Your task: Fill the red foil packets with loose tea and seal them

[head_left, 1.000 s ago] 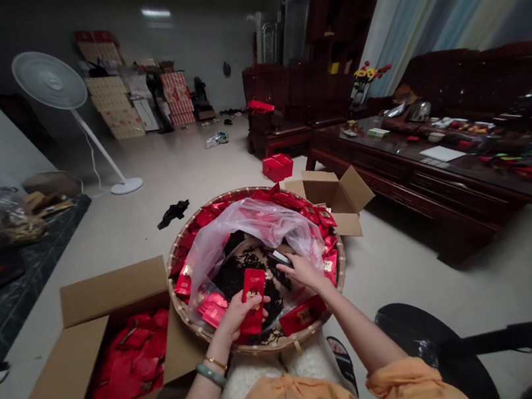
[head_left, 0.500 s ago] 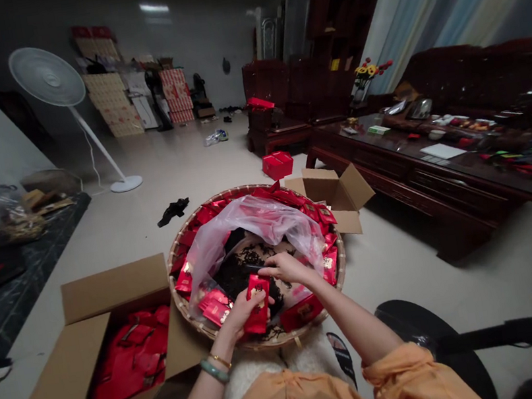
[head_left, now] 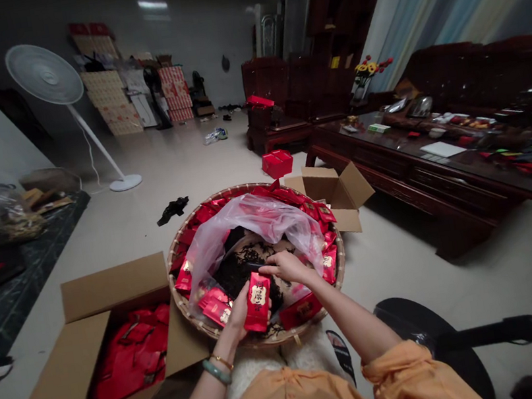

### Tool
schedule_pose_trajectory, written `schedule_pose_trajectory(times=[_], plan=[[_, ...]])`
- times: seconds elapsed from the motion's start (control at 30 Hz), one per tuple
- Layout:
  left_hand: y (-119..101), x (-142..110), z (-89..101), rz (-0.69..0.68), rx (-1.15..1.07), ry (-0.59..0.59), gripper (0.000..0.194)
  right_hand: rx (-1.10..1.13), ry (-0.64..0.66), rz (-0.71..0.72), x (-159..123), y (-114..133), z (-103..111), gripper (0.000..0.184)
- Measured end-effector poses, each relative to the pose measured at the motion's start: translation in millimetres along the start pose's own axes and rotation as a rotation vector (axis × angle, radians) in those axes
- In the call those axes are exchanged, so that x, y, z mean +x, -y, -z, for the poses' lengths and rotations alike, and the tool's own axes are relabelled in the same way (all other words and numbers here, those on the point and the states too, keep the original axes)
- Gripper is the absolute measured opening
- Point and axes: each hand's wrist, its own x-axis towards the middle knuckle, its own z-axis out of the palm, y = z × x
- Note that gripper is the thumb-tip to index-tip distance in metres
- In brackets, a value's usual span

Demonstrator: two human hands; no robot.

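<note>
Left grip [head_left: 236, 317] clamps a red packet [head_left: 257, 302]; right grip [head_left: 283, 268] pinches a thin, indistinct dark item [head_left: 254, 265] above loose dark leaves [head_left: 232, 274].

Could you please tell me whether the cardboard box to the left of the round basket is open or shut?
It is open: the cardboard box has its flaps spread outward, and red packets show inside.

Both hands are over a big woven bamboo tray [head_left: 244, 188] on the floor [head_left: 405, 259], with the left hand [head_left: 240, 313] holding a tea packet [head_left: 257, 302] and the right hand [head_left: 286, 267] just beside it, above the loose tea [head_left: 232, 274]. A plastic bag [head_left: 249, 223] lies in the tray past the hands, and more packets [head_left: 310, 207] sit along the rim. There's an open cardboard box [head_left: 117, 342] left of the left hand, a smaller box [head_left: 330, 193] past the right hand behind the tray, and a long wooden table [head_left: 416, 170] further right.
</note>
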Motion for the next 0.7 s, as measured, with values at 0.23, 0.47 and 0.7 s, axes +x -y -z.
schedule_pose_trajectory(times=[0.23,0.47,0.7], plan=[[0.1,0.8,2.9,0.030,-0.020,-0.007,0.057,0.170,0.067,-0.011,-1.2,-0.2,5.7,0.047],[1.5,4.5,8.8,0.024,-0.019,-0.043,0.056,0.351,0.166,-0.097,-10.2,-5.5,17.6,0.046],[-0.4,1.1,0.3,0.003,-0.027,-0.084,0.051,0.290,0.148,-0.049,-8.2,0.0,5.8,0.042]])
